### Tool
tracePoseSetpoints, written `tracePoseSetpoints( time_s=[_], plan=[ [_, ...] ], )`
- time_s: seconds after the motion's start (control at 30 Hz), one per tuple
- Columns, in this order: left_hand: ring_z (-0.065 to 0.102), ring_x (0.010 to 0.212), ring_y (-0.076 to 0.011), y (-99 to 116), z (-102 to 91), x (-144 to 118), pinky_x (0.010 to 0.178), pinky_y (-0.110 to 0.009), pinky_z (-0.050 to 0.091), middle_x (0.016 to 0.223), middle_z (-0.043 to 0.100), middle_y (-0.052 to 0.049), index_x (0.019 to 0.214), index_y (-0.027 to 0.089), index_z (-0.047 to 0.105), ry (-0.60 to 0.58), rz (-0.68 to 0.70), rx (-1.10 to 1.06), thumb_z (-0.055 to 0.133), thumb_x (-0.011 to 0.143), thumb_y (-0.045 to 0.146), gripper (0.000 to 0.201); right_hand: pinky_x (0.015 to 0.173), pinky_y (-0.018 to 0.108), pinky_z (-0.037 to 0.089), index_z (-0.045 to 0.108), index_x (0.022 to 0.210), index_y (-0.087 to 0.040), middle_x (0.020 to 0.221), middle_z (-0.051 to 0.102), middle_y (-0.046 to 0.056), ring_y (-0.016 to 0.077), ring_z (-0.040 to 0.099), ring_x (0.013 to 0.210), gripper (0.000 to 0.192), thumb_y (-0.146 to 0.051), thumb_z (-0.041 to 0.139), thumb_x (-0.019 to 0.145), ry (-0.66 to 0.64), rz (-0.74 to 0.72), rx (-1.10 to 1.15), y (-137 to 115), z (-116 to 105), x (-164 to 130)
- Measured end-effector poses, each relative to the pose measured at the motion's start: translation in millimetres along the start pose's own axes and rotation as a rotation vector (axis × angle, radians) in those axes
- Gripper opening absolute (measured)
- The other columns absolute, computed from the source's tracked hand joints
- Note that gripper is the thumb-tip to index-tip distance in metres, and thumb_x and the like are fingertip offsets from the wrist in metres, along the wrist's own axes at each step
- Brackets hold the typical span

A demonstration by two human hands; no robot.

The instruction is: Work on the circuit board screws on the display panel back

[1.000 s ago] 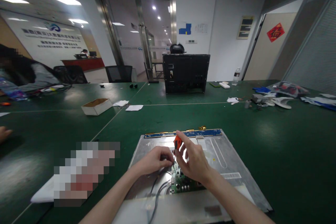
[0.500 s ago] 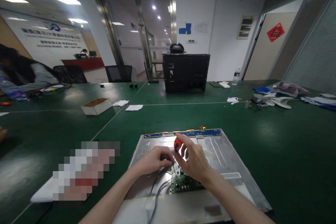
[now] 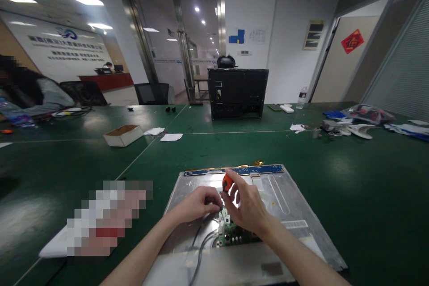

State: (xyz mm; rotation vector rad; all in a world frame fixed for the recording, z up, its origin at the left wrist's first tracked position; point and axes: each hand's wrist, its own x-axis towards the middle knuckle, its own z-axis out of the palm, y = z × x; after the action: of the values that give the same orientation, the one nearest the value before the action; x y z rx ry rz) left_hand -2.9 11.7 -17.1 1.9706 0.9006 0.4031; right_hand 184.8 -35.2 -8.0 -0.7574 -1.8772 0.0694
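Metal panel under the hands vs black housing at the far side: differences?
Pose: the metal panel lies flat; the black housing stands upright.
Colour: the metal panel is mostly silver-grey; the black housing is black.
Hands: the left hand and right hand are over the metal panel; neither is at the black housing.
Shared: both rest on the green table and look roughly rectangular.

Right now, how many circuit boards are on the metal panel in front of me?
2: the green circuit board, partly covered by your right hand, and the blue strip board along the far edge of the metal panel. Others may be hidden.
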Motion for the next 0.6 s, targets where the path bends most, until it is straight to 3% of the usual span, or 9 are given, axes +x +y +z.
tracePoseSetpoints(
  time_s=[0.6],
  plan=[
    [0.060, 0.072, -0.0166, 2.1, 0.8, -0.5, 0.069, -0.026, 0.047, 0.075, 0.068, 0.000, 0.077, 0.016, 0.068, 0.021, 0.018, -0.011, 0.065, 0.073, 0.017, 0.005, 0.043, 0.023, 0.044, 0.023, 0.144, -0.023, 0.086, 0.065, 0.003, 0.0123, 0.059, 0.055, 0.059, -0.020, 0.047, 0.091, -0.021, 0.009, 0.030, 0.3, -0.4, -0.8]
  ],
)
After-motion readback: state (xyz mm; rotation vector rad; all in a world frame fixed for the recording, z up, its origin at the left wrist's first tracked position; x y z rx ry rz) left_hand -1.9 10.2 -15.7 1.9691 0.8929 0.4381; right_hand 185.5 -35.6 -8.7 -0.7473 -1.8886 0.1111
